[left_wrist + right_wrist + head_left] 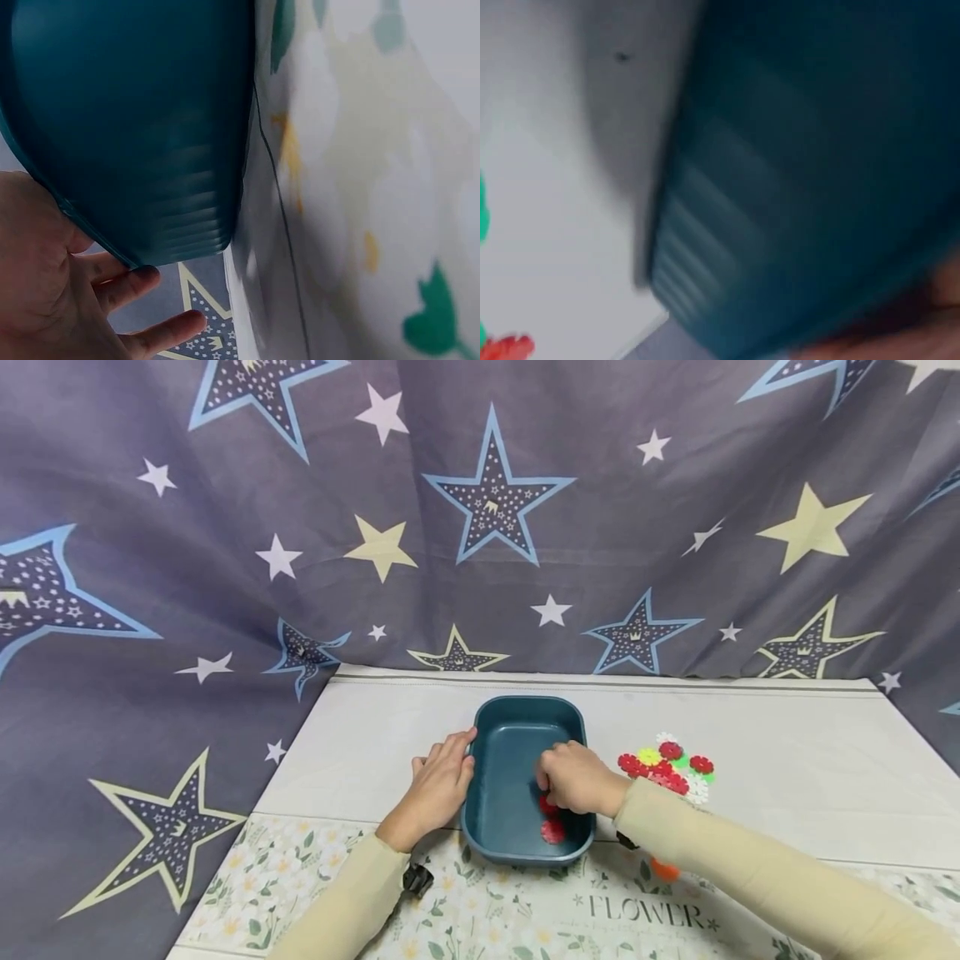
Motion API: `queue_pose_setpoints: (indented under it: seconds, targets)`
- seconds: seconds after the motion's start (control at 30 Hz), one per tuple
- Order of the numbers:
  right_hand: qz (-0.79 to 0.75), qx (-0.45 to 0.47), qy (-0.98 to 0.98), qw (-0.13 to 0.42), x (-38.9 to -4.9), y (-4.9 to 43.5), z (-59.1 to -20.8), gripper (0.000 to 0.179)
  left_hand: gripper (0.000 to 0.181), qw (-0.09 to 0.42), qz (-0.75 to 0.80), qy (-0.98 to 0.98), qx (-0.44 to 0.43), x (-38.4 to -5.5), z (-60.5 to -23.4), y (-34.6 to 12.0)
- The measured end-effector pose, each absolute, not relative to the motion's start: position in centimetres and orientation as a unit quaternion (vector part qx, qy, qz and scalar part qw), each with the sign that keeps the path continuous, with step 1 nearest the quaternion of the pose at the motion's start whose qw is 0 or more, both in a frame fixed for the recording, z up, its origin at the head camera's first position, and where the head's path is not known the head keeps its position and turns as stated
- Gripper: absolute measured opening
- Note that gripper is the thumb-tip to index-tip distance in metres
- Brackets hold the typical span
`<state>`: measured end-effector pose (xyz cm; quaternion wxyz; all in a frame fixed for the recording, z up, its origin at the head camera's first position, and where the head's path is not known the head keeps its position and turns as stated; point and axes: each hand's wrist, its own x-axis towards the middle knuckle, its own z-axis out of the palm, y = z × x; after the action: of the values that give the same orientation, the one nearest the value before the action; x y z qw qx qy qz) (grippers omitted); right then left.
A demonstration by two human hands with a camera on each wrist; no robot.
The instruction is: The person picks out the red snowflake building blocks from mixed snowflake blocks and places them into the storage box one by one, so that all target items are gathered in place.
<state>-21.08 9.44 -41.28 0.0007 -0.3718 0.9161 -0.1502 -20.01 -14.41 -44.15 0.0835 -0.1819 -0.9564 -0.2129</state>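
Note:
A deep blue-green rectangular box (510, 752) stands on the table in the head view. My left hand (442, 781) lies along its left side, fingers extended and touching the rim. From the left wrist, that hand (52, 277) shows spread fingers beside the box's outer wall (135, 135). My right hand (581, 777) reaches over the right rim into the box with its fingers curled. One red flower-shaped disc (549, 806) shows right under its fingertips; I cannot tell whether they hold it. Another red disc (552, 832) lies on the box floor. In the right wrist view the box wall (795, 187) hides most of the hand.
Right of the box lies a loose pile of red, white, yellow and green flower-shaped discs (660, 768), partly behind the right forearm. An orange disc (664, 869) sits nearer the front. A floral cloth (480, 918) covers the table's front; a star-patterned curtain (465, 593) hangs behind.

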Motion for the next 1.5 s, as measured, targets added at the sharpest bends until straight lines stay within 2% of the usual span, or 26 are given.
queue_pose_setpoints:
  seconds: [0.13, 0.27, 0.33, 0.43, 0.53, 0.7, 0.8, 1.1, 1.33, 1.5]
  targets:
    - [-0.198, -0.339, 0.92, 0.002, -20.8, 10.5, -39.7, 0.014, 0.043, 0.078, -0.228, -0.954, -0.177, -19.9, -44.4, -14.5]
    - [-0.241, -0.3, 0.922, -0.049, -20.3, 12.2, -38.6, 0.014, 0.043, 0.071, -0.242, -0.951, -0.178, -19.8, -44.4, -14.6]
    - [-0.257, -0.29, 0.918, -0.082, -20.3, 13.4, -38.7, 0.013, 0.043, 0.069, -0.243, -0.951, -0.179, -19.7, -44.4, -14.6]
    - [-0.26, -0.271, 0.921, -0.104, -20.8, 15.6, -39.4, 0.012, 0.044, 0.069, -0.236, -0.952, -0.185, -19.8, -44.3, -14.6]
    - [-0.244, -0.247, 0.933, -0.092, -21.6, 17.9, -40.5, 0.011, 0.044, 0.068, -0.231, -0.952, -0.188, -19.8, -44.2, -14.6]
    - [-0.228, -0.204, 0.952, -0.029, -22.6, 20.9, -42.5, 0.016, 0.043, 0.071, -0.221, -0.954, -0.19, -19.8, -44.1, -14.6]
    - [-0.231, -0.192, 0.954, -0.01, -23.0, 21.6, -43.5, 0.02, 0.043, 0.071, -0.219, -0.954, -0.19, -19.8, -44.0, -14.6]
    - [-0.212, -0.243, 0.946, -0.031, -24.2, 21.5, -44.6, 0.015, 0.044, 0.07, -0.219, -0.954, -0.191, -19.9, -43.9, -14.5]
    - [-0.258, -0.236, 0.937, 0.001, -23.9, 21.6, -43.9, 0.012, 0.044, 0.072, -0.211, -0.954, -0.198, -20.2, -44.2, -14.5]
    - [-0.278, -0.272, 0.921, -0.021, -23.5, 21.5, -43.0, 0.015, 0.044, 0.071, -0.212, -0.954, -0.197, -20.1, -44.2, -14.6]
